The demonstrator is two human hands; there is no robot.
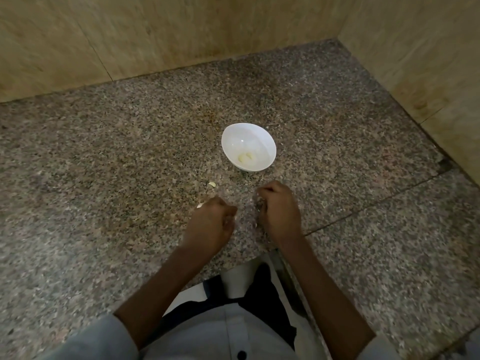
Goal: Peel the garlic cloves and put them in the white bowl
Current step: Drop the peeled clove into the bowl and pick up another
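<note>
Leaning over a speckled granite counter (109, 157), the person holds both hands low above the stone, near its front edge and a little apart from each other. The left hand (210, 222) is curled into a loose fist with the thumb laid against the fingers; whether anything is pinched inside I cannot tell. The right hand (279, 211) is curled too, knuckles up and fingers tucked under. A blurred pale wisp at its fingertips could be garlic skin, but it is too smeared to be sure. The white bowl (248, 133) stands upright on the counter beyond the hands, apart from both, and pale peeled cloves (245, 157) lie together at its bottom. A loose garlic clove (212, 184) lies on the stone between the bowl and the left hand, nearer the hand. Another small pale piece (200, 205) sits just beside the left knuckles. Beige tiled walls (155, 35) close the corner behind. A grey buttoned shirt (233, 333) shows below.
</note>
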